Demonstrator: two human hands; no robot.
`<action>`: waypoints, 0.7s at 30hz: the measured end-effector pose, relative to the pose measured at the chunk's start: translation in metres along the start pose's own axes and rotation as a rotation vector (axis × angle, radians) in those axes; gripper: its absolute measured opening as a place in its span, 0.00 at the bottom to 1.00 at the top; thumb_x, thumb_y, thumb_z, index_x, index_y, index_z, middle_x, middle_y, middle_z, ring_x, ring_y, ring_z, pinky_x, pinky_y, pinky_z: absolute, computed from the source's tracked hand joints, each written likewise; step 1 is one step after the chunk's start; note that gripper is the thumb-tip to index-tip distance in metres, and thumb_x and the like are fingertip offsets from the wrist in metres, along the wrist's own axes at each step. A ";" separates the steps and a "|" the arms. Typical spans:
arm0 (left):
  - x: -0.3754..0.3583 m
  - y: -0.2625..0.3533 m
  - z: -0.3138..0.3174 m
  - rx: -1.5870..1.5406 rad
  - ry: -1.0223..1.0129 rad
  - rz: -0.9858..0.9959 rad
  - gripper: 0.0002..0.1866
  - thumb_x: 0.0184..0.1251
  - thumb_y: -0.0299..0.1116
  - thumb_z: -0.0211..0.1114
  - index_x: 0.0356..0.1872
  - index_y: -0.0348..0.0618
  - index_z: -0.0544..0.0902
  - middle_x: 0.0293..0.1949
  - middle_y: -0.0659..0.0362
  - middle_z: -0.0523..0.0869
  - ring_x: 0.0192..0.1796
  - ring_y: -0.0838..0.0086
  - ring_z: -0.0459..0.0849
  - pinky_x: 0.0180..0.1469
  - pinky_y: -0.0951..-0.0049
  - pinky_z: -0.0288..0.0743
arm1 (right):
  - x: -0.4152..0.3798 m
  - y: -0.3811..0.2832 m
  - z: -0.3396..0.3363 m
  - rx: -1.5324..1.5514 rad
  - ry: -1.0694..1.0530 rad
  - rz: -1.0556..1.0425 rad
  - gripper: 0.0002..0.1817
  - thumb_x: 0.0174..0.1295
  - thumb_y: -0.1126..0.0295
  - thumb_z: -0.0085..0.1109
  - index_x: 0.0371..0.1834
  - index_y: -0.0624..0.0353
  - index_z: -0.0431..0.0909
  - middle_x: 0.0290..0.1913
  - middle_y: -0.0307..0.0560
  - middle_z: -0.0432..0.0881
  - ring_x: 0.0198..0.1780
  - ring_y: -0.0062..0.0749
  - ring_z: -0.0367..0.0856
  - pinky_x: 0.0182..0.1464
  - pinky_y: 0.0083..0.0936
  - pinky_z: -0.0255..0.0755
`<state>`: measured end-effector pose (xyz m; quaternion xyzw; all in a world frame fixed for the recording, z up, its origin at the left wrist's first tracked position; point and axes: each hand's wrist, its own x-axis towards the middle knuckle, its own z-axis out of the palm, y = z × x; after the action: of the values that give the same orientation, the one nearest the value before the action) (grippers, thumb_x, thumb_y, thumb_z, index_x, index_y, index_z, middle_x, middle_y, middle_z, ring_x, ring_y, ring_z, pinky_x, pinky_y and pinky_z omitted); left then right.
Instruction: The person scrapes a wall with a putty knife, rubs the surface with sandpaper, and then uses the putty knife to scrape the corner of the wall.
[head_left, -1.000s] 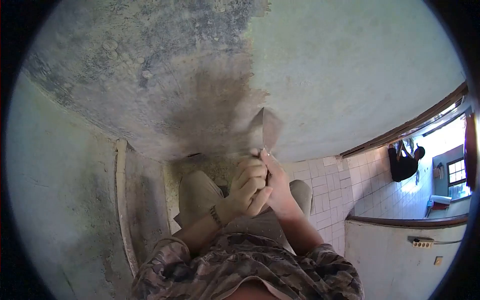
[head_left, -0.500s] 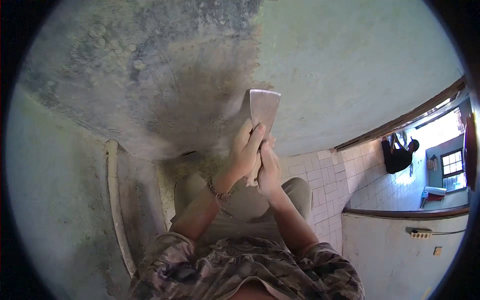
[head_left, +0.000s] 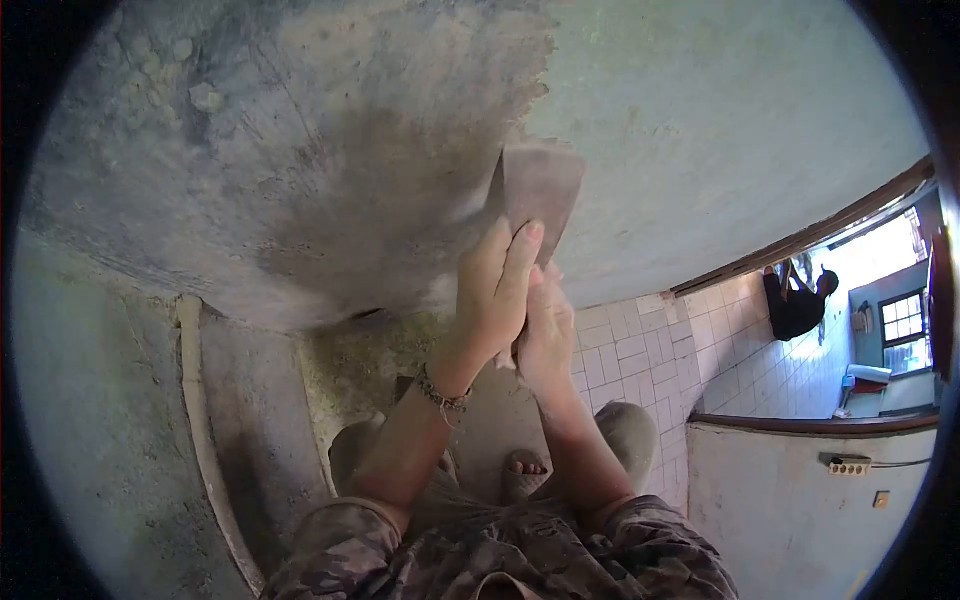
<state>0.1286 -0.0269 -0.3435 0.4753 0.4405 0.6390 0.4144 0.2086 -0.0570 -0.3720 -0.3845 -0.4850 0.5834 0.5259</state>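
Note:
A scraper with a wide, flared metal blade [head_left: 543, 185] points away from me, its far edge at the wall [head_left: 700, 120]. That edge lies by the ragged border between pale green paint and bare, stained grey plaster [head_left: 370, 130]. My left hand [head_left: 495, 290] is closed round the scraper, its thumb lying along the lower blade. Just below and to the right, my right hand [head_left: 546, 335] is wrapped round the handle. Most of the handle is hidden by my fingers; a pale end shows beneath them.
A pipe [head_left: 195, 370] runs down the left wall. Below are tiled floor [head_left: 625, 345] and my sandalled foot [head_left: 523, 475]. At right, beyond an opening, a person in dark clothes [head_left: 795, 305] is low on the tiles. A power strip [head_left: 850, 466] hangs on the low wall.
Both hands and the scraper have moved slightly up and forward along the paint border. My view has shifted, and my knees are farther apart, with a foot now showing.

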 end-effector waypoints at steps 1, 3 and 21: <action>0.002 0.005 0.001 0.011 0.001 0.018 0.18 0.75 0.40 0.53 0.29 0.36 0.73 0.21 0.55 0.80 0.24 0.72 0.83 0.25 0.71 0.71 | 0.006 -0.011 0.002 0.022 0.010 -0.011 0.23 0.78 0.58 0.31 0.43 0.65 0.74 0.18 0.41 0.74 0.11 0.19 0.67 0.14 0.15 0.60; 0.005 0.014 0.003 -0.023 -0.015 -0.014 0.18 0.74 0.41 0.54 0.29 0.35 0.74 0.21 0.55 0.80 0.25 0.72 0.83 0.26 0.70 0.71 | 0.005 -0.014 0.001 0.040 0.028 -0.021 0.24 0.78 0.57 0.31 0.43 0.65 0.75 0.19 0.41 0.75 0.11 0.20 0.67 0.14 0.16 0.60; 0.006 0.034 -0.010 0.091 -0.075 0.075 0.14 0.72 0.39 0.57 0.31 0.37 0.76 0.23 0.61 0.76 0.27 0.80 0.73 0.30 0.76 0.69 | 0.023 -0.030 0.021 0.303 0.112 -0.100 0.18 0.76 0.60 0.40 0.33 0.60 0.72 0.21 0.37 0.73 0.20 0.18 0.69 0.22 0.16 0.60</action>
<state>0.1137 -0.0320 -0.3116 0.5334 0.4352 0.6153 0.3840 0.1920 -0.0382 -0.3365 -0.3083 -0.3800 0.6005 0.6324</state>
